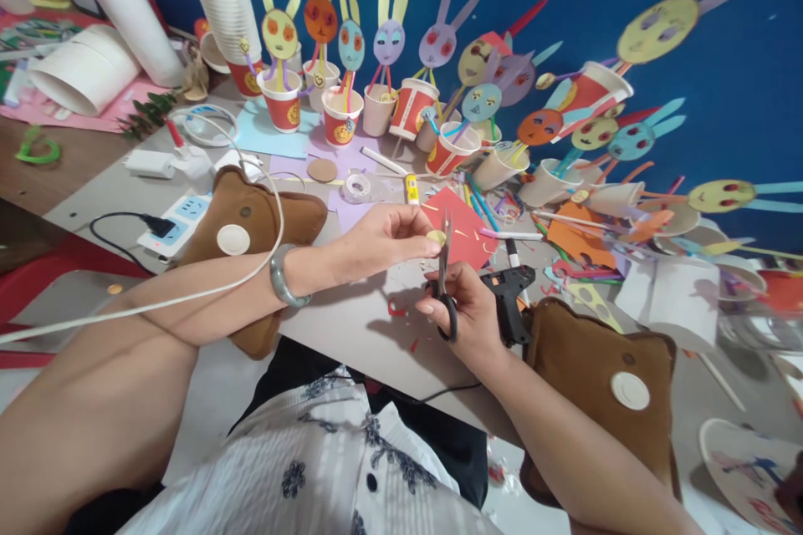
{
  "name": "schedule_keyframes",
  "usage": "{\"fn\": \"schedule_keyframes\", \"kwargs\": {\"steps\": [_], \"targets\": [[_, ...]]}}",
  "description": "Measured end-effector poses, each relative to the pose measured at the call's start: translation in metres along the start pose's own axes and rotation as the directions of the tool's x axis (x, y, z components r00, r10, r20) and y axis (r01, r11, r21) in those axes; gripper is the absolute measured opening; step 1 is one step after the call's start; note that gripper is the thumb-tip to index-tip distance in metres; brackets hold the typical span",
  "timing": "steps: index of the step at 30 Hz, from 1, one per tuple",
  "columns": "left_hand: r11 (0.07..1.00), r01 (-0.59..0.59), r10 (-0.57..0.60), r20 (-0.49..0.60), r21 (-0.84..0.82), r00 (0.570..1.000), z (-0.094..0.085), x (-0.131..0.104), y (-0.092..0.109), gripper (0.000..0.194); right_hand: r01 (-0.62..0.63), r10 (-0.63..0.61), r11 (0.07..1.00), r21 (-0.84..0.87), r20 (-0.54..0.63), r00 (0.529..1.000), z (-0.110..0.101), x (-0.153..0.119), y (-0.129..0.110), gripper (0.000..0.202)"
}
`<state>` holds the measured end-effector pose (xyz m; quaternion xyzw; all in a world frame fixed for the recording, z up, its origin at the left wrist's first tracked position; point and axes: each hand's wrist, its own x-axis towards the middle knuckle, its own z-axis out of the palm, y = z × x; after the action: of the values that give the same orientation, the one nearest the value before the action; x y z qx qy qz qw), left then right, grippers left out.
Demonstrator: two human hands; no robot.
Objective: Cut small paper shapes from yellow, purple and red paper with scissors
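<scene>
Between the thumb and fingers of my left hand (pixel 401 234) is a small yellow paper piece (pixel 437 238). My right hand (pixel 464 309) is closed around the black handles of a pair of scissors (pixel 446 267), whose blades point away from me beside the yellow piece. Whether the blades touch the paper I cannot tell. A red paper sheet (pixel 467 234) lies just behind the scissors, with small scraps on it. Red cut-offs (pixel 396 308) are scattered on the table under my hands. Close to my right hand rests a black glue gun (pixel 511 301).
Several paper cups (pixel 282 104) with paper rabbit heads line the blue wall. Brown cushions (pixel 251 213) lie at left and right (pixel 602 384). A white cable (pixel 276 217) crosses over my left forearm. A power strip (pixel 172 226), a tape roll (pixel 357 186) and stacked cups (pixel 219 0) are to the left.
</scene>
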<state>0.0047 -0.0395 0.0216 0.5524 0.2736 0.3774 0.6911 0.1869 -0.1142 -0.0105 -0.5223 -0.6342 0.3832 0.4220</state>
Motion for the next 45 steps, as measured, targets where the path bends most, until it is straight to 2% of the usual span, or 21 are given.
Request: {"fn": "schedule_keyframes", "kwargs": {"steps": [11,39,45], "targets": [[1.000,-0.006,0.006,-0.014,0.002,1.000,0.0005,-0.0006,0.0020,0.018,-0.005,0.003,0.997,0.071,0.029,1.000,0.0012,0.0004,-0.0052,0.053],[0.998,-0.055,0.055,-0.007,-0.001,0.998,-0.0023,0.0004,-0.0007,0.020,0.017,-0.017,1.000,-0.025,-0.002,1.000,-0.0013,-0.0023,0.0003,0.057],[0.998,-0.060,0.060,-0.011,-0.005,0.998,-0.0026,0.0004,-0.0005,0.019,0.024,-0.024,1.000,0.019,0.019,1.000,-0.0007,-0.0018,-0.0022,0.055]]}}
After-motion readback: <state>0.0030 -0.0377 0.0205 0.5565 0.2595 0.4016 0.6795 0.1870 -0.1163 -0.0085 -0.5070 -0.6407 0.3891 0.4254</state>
